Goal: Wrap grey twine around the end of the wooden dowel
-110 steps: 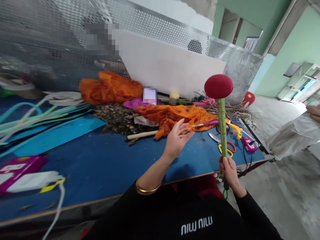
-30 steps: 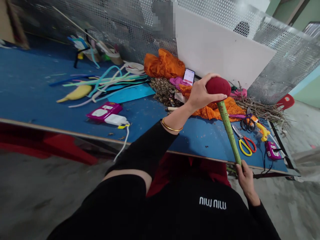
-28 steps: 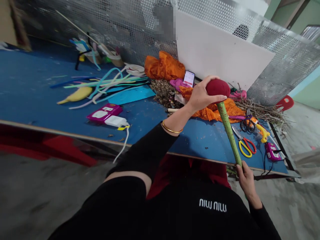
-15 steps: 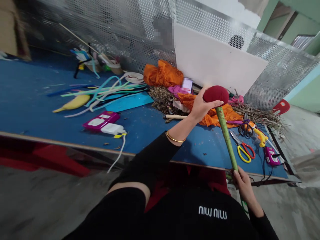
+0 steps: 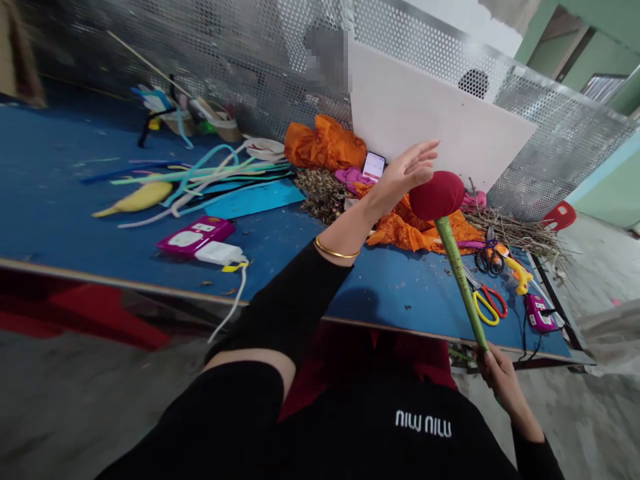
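1. Tabletop [image 5: 395, 283] edge is running under the green stick [image 5: 457, 267], so the right hand [image 5: 501, 380] is gripping past the front rim while the red ball [image 5: 437, 195] is sitting in the air over the blue side.
2. Blue surface is stretching between the left purple power strip [image 5: 193, 237] and the red-and-yellow scissors [image 5: 477, 287], with the left arm crossing above, fwiw.
3. Stick's long axis is slanting, ball end pointing up-left toward the white board [image 5: 425, 110], other end heading down-right into the grip.
4. Right fingers are wrapping the lower stick, thumb lying along it. Left hand [image 5: 410, 167] is hovering right by the ball, fingers reaching out nearly side by side; can't tell if they're touching it.
5. Counting up, I'm seeing 1 stick, 1 ball, 2 purple power strips, 2 scissors, 1 yellow glue gun [image 5: 523, 277] and 1 phone [image 5: 373, 167].
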Demonstrator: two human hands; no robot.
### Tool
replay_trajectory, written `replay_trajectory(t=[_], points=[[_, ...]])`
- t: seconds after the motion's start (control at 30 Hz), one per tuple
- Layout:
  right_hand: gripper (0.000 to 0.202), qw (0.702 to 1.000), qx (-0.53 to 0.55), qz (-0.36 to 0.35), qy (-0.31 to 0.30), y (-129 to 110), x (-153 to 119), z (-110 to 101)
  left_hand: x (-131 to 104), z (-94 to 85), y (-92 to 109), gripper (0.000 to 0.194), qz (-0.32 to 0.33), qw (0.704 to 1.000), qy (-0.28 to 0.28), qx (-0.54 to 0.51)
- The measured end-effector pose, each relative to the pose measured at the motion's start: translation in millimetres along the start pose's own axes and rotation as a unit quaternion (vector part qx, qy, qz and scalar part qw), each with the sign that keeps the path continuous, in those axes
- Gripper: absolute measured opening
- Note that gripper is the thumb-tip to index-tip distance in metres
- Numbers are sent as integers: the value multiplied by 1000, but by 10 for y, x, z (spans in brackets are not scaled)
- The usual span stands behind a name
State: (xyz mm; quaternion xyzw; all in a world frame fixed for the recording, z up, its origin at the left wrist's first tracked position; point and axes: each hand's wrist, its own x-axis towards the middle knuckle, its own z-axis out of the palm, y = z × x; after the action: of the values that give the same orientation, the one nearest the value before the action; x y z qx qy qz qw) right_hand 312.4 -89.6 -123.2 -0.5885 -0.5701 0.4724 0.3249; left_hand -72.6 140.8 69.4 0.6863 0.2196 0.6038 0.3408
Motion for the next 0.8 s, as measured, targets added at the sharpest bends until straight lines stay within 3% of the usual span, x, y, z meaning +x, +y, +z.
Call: replay_trajectory(t=[0.13,0.2,0.3,0.47,0.57,0.67,0.73,0.8], points=[[62,997,57,22,-40,143,4,85,48,-13,234,75,8,987,-158,16],[60,995,78,28,-48,232,-2,167,0,30,347,58,14,984,-170,52],[58,992,104,33,-67,324,-22,287,-52,109,406,49,-5,990,-114,88],[62,994,87,36,-49,211,3,316,1,203,278,68,-38,997,-13,58],[65,999,-11,-2,41,17,59,217,-8,226,162,70,-14,997,67,41],[65,979,-142,-58,131,-155,88,100,-115,238,17,88,-41,997,65,0],[65,962,-217,-76,150,-229,83,36,-223,248,-87,93,-68,994,75,-38],[64,946,-274,-93,148,-282,70,-21,-337,252,-179,89,-76,987,133,-52]])
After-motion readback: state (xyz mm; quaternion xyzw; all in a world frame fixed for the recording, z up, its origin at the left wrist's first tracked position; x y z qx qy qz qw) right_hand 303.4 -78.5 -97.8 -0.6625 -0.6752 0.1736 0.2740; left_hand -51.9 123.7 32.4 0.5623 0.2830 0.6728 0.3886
